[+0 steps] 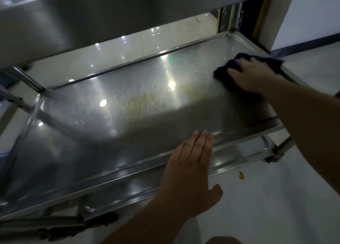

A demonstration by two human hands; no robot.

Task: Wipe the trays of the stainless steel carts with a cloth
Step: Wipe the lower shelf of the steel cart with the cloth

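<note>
The middle tray of a stainless steel cart fills the view, shiny, with a faint yellowish smear near its centre. A dark blue cloth lies bunched at the tray's far right corner. My right hand presses down on the cloth, fingers spread over it. My left hand rests flat on the tray's near rim, fingers straight and together, thumb hanging outside the rim.
The cart's upper tray overhangs the far side. A lower tray shows under the near rim. A cart leg with a caster stands at right. A small yellow scrap lies on the pale floor.
</note>
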